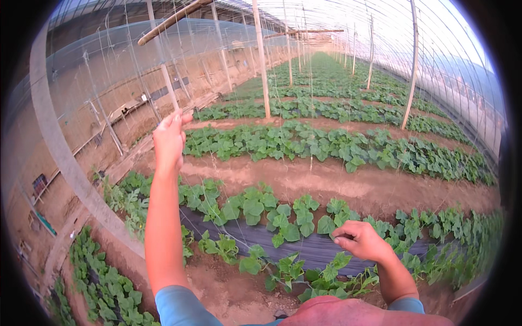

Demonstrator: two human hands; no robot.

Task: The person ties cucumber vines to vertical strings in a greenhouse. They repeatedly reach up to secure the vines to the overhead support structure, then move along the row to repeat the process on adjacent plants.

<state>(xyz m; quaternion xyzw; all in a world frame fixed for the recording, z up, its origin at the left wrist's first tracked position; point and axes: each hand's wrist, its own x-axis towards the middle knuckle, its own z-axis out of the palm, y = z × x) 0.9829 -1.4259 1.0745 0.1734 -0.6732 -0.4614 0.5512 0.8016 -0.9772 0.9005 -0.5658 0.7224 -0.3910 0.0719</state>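
Of two bare hands, the left hand had its fingers bunched together, raised well above one near row of leafy plants; the right hand had its fingers curled in just beside those leaves, over one dark plastic sheet. Whether either pinched anything, I could not tell. One log slanted above the left fingers; one curved grey beam stood to their left. The left forearm hid part of the row. Thin strings beyond the right fingers were hard to make out.

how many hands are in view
2: the left hand, raised left of centre, and the right hand, lower and right of centre, near the plants along the dark film. Neither is hidden.
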